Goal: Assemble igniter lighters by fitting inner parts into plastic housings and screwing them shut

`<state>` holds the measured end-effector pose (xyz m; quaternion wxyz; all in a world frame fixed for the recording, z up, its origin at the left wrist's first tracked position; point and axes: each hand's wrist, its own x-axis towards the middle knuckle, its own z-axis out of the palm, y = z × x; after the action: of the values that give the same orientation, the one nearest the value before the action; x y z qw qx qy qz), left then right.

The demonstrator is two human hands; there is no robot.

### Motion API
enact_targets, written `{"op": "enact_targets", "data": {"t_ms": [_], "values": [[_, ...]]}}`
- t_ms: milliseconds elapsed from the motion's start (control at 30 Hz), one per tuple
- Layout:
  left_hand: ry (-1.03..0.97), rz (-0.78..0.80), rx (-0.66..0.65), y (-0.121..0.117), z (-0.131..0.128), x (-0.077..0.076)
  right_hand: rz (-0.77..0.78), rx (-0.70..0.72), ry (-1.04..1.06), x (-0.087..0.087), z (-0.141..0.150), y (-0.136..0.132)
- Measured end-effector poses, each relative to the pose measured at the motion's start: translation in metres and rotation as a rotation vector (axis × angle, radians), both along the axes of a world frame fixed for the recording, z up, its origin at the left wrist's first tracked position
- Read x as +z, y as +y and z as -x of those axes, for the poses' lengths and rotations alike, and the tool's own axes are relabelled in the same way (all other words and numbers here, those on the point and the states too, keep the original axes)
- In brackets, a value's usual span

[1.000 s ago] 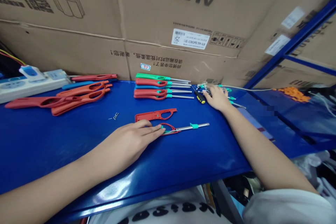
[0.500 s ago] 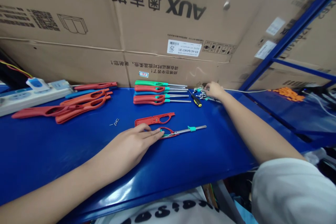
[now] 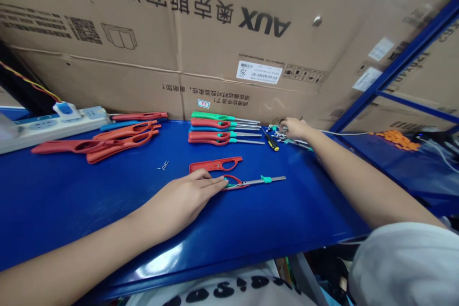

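Observation:
My left hand [image 3: 190, 196] rests on an opened red lighter [image 3: 234, 186], its fingers held together over the handle and covering much of it. From that handle a metal tube [image 3: 276, 180] with a teal collar extends to the right. Just behind lies a loose red handle half [image 3: 215, 165], inner side up. At the back of the table, my right hand [image 3: 296, 128] reaches into a heap of small metal and teal parts [image 3: 281, 137]. Its fingers are bent together at the heap; whatever they pinch is too small to make out.
Several long-nosed lighters [image 3: 211, 128] lie stacked behind, beside a yellow-black screwdriver [image 3: 271, 141]. Red and orange handle shells [image 3: 122, 146] lie left, near a power strip [image 3: 46, 126]. Small metal pins [image 3: 165, 165] are on the blue table [image 3: 251, 220]. Orange pieces [image 3: 396, 140] lie right; cardboard [image 3: 208, 57] stands behind.
The view has shifted slightly, so most things appear farther right. My right hand stays at the heap, where some parts now stick out below the wrist. My left hand keeps its place on the lighter.

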<state>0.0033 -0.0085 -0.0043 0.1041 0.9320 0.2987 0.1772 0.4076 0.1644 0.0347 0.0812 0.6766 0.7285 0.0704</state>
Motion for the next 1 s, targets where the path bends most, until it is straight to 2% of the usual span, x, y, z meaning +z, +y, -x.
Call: {"op": "enact_targets", "data": {"t_ms": [167,367,467,533,600,667,767,867,1000], "values": [[0.001,0.006,0.010,0.000,0.000,0.000,-0.024,0.103,0.000,0.005,0.008,-0.005],[0.018,0.030,0.015,-0.001,-0.001,0.003,-0.163,0.118,0.070,0.013,0.026,-0.015],[-0.050,0.077,0.027,-0.003,-0.002,0.006,-0.265,0.152,0.181,0.017,0.049,-0.030],[-0.143,0.134,0.093,-0.004,-0.004,0.008,-0.312,0.200,0.294,0.016,0.074,-0.050],[-0.284,0.217,0.191,-0.005,-0.007,0.011,-0.308,0.285,0.443,0.010,0.105,-0.078],[-0.451,0.342,0.259,-0.006,-0.010,0.012,-0.225,0.427,0.870,0.000,0.137,-0.111],[-0.683,0.577,0.241,-0.006,-0.015,0.010,-0.117,0.524,1.165,-0.017,0.172,-0.154],[-0.742,0.692,0.162,-0.006,-0.017,0.008,-0.134,0.626,1.166,-0.030,0.185,-0.174],[-0.709,0.693,0.155,-0.006,-0.017,0.006,-0.170,0.692,1.126,-0.035,0.180,-0.175]]}}
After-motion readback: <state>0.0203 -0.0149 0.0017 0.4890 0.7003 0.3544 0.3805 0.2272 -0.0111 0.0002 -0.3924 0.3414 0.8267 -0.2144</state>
